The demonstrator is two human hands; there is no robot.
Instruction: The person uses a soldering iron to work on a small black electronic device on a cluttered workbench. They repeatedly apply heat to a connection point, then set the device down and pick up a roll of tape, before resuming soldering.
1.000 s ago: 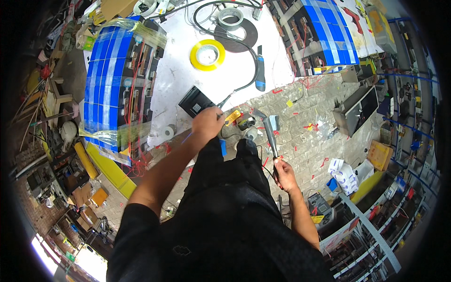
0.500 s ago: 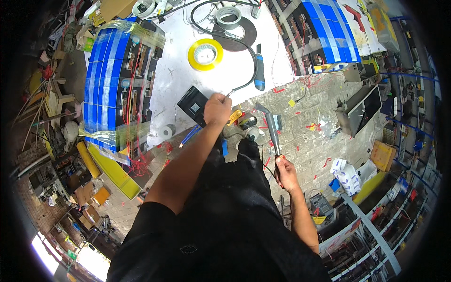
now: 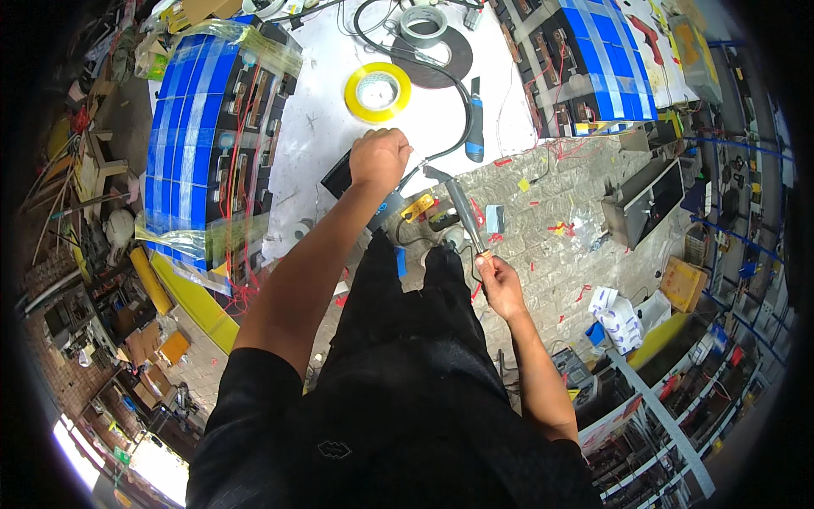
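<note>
My left hand (image 3: 381,157) is closed over the white work surface (image 3: 309,127) beside the black cable (image 3: 462,127); what it grips is hidden. Under it lies a black flat rectangular item (image 3: 337,176), partly covered. My right hand (image 3: 500,284) holds a long grey tool (image 3: 462,208) with an angled head and trailing cord, the head near the cable's lower end. Yellow tape (image 3: 394,102), a grey tape roll (image 3: 422,25) on a dark disc (image 3: 441,72), and a blue-handled tool (image 3: 475,136) lie ahead. A small yellow object (image 3: 417,208) sits between my hands.
Taped blue battery packs stand left (image 3: 182,136) and right (image 3: 606,76) with loose wires. The paved floor (image 3: 560,271) carries red scraps, a metal case (image 3: 644,199) and a wooden box (image 3: 682,284). Racks line the right; clutter fills the left.
My left hand has moved up, covering more of the black rectangular item. My right hand has raised the grey tool up and leftward, bringing its head toward the cable end.
</note>
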